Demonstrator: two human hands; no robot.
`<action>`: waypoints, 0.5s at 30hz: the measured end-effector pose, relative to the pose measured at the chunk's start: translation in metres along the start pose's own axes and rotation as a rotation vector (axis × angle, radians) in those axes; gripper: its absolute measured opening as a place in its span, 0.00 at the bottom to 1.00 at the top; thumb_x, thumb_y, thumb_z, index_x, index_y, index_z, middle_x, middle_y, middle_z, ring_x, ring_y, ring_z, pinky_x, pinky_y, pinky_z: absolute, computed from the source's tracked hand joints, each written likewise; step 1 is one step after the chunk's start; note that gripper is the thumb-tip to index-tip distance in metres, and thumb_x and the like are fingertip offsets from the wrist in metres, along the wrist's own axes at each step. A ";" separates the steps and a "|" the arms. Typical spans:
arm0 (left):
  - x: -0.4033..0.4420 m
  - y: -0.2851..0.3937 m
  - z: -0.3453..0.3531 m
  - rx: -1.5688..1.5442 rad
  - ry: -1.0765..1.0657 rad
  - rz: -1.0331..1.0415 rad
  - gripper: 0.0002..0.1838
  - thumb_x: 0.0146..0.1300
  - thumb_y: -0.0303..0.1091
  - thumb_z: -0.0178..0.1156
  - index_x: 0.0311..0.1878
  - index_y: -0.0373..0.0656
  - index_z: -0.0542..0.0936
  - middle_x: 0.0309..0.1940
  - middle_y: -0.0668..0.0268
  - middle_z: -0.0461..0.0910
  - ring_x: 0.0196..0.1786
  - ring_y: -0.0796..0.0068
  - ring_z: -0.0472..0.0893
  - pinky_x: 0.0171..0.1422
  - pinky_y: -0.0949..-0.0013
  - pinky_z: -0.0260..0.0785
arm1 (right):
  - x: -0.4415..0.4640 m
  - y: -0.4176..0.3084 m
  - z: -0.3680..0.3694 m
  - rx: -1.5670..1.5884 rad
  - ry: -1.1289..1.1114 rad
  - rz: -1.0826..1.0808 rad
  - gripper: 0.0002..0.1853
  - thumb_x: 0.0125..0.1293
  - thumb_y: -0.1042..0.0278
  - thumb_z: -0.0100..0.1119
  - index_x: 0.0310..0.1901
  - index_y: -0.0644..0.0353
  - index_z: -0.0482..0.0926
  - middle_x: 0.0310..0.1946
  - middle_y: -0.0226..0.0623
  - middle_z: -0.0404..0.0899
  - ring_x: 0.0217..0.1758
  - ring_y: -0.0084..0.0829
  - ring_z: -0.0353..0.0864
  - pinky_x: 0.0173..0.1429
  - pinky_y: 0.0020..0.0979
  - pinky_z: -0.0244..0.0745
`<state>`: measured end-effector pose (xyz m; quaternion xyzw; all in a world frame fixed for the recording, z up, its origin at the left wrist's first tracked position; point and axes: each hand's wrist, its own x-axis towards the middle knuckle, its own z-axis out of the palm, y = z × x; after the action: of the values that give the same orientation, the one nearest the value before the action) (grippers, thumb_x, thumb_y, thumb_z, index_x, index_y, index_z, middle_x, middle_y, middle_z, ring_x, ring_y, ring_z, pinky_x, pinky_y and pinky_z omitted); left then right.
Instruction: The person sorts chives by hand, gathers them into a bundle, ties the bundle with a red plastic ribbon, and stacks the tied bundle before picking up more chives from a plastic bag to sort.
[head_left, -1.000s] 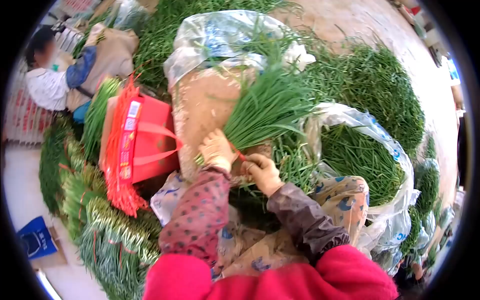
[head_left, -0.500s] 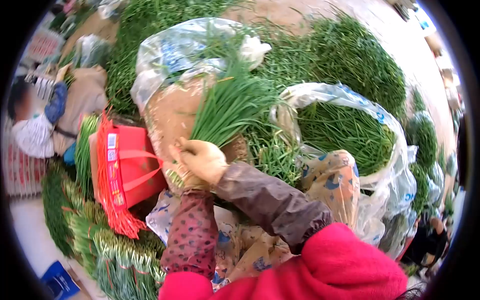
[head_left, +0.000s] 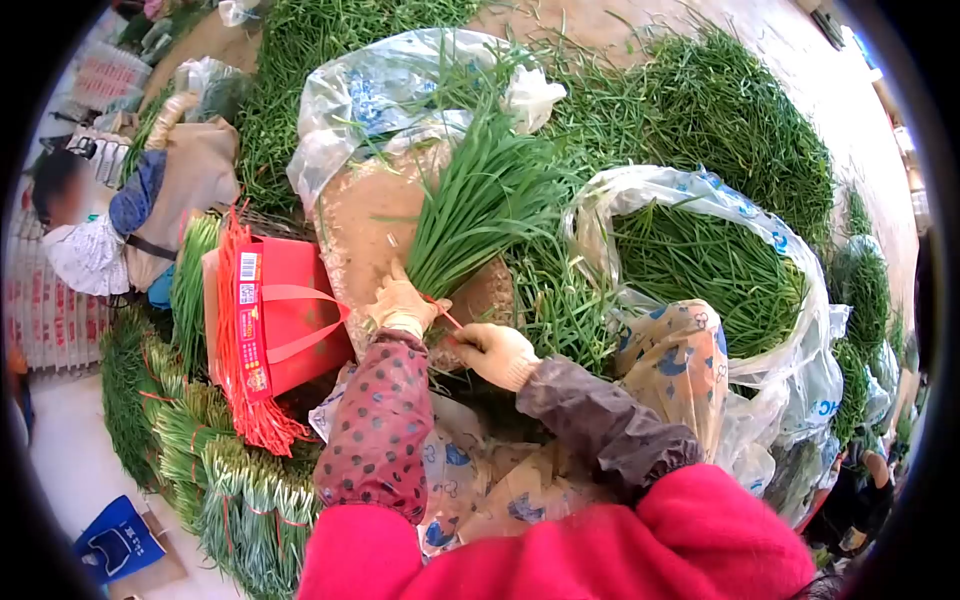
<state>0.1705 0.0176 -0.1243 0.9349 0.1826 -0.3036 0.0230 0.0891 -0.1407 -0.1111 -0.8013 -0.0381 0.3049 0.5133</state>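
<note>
A bunch of long green garlic chives [head_left: 480,200] lies over a brown board [head_left: 375,205], leaves fanned toward the upper right. My left hand [head_left: 402,305], in a pale glove, closes round the stem end of the bunch. A thin red tie [head_left: 449,317] runs from the stems to my right hand [head_left: 497,354], which pinches it just right of the bunch. The stem ends are mostly hidden behind my left hand. Left of the board stands a red bag [head_left: 300,300] with many red ties [head_left: 240,340] draped over its side.
Loose greens fill an open plastic bag [head_left: 690,185] on the right, and a large pile [head_left: 730,130] lies behind. Tied bunches [head_left: 255,500] are stacked at lower left. Another person [head_left: 150,210] sits at far left. A blue bag [head_left: 120,540] lies on the floor.
My hands were together at the stems; my right hand has moved right and slightly down, drawing out the red tie. My left hand remains at the bunch. The view has shifted slightly.
</note>
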 end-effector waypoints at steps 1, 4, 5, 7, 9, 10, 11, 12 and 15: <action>-0.002 -0.001 -0.002 -0.005 0.011 0.000 0.65 0.35 0.59 0.77 0.74 0.48 0.49 0.65 0.54 0.66 0.67 0.55 0.67 0.65 0.44 0.60 | -0.012 0.001 -0.003 -0.027 0.015 -0.043 0.16 0.64 0.58 0.55 0.50 0.56 0.79 0.42 0.42 0.82 0.46 0.45 0.81 0.50 0.36 0.75; -0.007 -0.009 0.005 -0.095 0.117 0.086 0.74 0.31 0.54 0.80 0.77 0.55 0.38 0.74 0.59 0.52 0.74 0.53 0.55 0.71 0.39 0.52 | -0.042 0.032 -0.011 -0.123 0.010 -0.155 0.17 0.61 0.61 0.56 0.52 0.52 0.78 0.43 0.42 0.81 0.47 0.44 0.81 0.51 0.38 0.75; -0.005 -0.015 0.010 -0.092 0.119 0.098 0.74 0.31 0.54 0.80 0.77 0.55 0.38 0.74 0.59 0.52 0.74 0.53 0.55 0.71 0.39 0.52 | -0.051 0.033 -0.018 -0.158 -0.006 -0.089 0.16 0.61 0.61 0.55 0.51 0.51 0.79 0.41 0.41 0.81 0.46 0.44 0.81 0.50 0.38 0.76; -0.012 -0.023 0.010 -0.122 0.084 0.127 0.75 0.31 0.53 0.81 0.77 0.54 0.37 0.74 0.59 0.52 0.74 0.51 0.53 0.71 0.38 0.52 | -0.053 0.038 -0.032 -0.188 0.042 0.052 0.12 0.62 0.60 0.53 0.44 0.52 0.82 0.34 0.41 0.83 0.42 0.46 0.82 0.47 0.38 0.77; -0.023 -0.030 0.004 -0.072 0.073 0.126 0.75 0.32 0.53 0.80 0.77 0.55 0.36 0.74 0.58 0.52 0.75 0.51 0.52 0.71 0.40 0.53 | -0.051 0.049 -0.046 -0.075 0.091 0.054 0.12 0.62 0.61 0.54 0.43 0.54 0.82 0.35 0.42 0.83 0.41 0.45 0.82 0.47 0.37 0.76; -0.028 -0.032 0.001 -0.046 0.018 0.043 0.74 0.32 0.53 0.80 0.77 0.56 0.36 0.74 0.58 0.52 0.75 0.51 0.51 0.71 0.41 0.53 | -0.050 0.048 -0.053 -0.036 0.129 0.049 0.11 0.62 0.62 0.54 0.43 0.55 0.82 0.36 0.41 0.84 0.42 0.44 0.82 0.47 0.36 0.76; -0.031 -0.035 -0.001 -0.021 -0.036 -0.045 0.74 0.32 0.53 0.80 0.77 0.57 0.36 0.74 0.57 0.52 0.75 0.51 0.51 0.71 0.43 0.54 | -0.050 0.045 -0.058 0.017 0.157 0.076 0.11 0.63 0.64 0.55 0.43 0.56 0.82 0.36 0.40 0.84 0.41 0.41 0.83 0.47 0.34 0.76; -0.032 -0.040 -0.001 -0.033 -0.067 -0.046 0.74 0.33 0.52 0.81 0.77 0.58 0.36 0.74 0.57 0.51 0.76 0.50 0.49 0.72 0.44 0.54 | -0.050 0.034 -0.066 0.037 0.153 0.133 0.11 0.63 0.64 0.55 0.43 0.56 0.82 0.35 0.40 0.84 0.41 0.40 0.83 0.47 0.33 0.76; -0.011 -0.073 0.030 -0.082 -0.007 0.099 0.73 0.33 0.51 0.81 0.77 0.57 0.37 0.74 0.58 0.51 0.76 0.49 0.49 0.74 0.46 0.51 | -0.042 0.032 -0.068 0.082 0.125 0.221 0.12 0.64 0.62 0.56 0.44 0.57 0.82 0.34 0.38 0.84 0.38 0.36 0.82 0.46 0.31 0.75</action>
<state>0.1194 0.0778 -0.1378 0.9400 0.1486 -0.2975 0.0768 0.0832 -0.2256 -0.0995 -0.7964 0.0951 0.3105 0.5102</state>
